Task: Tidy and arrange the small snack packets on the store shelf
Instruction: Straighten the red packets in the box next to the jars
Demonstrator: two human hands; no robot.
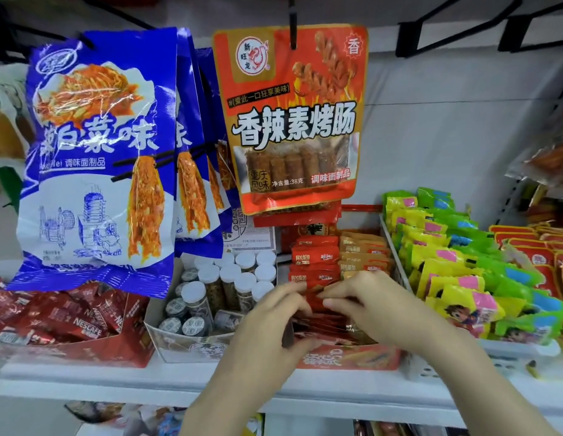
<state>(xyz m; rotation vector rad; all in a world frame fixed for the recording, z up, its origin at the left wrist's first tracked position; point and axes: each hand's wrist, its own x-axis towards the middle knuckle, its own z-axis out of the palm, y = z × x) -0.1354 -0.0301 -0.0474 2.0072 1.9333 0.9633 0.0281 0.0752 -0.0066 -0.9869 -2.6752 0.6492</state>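
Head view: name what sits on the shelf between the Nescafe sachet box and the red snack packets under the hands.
A cardboard display box of small white-capped jars sits between the Nescafe box and the red packets, as the head view shows.

Bright even light, glare on the blue bag (pixel 97 146), bowed, blurred edges

blue bags (pixel 97 158) hang left, white-cap jars (pixel 230 278) below, nescafe sachets (pixel 69 316) far left.

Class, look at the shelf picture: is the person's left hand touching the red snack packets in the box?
Touching. The head view shows the left hand with fingers curled onto the red snack packets, no gap between them.
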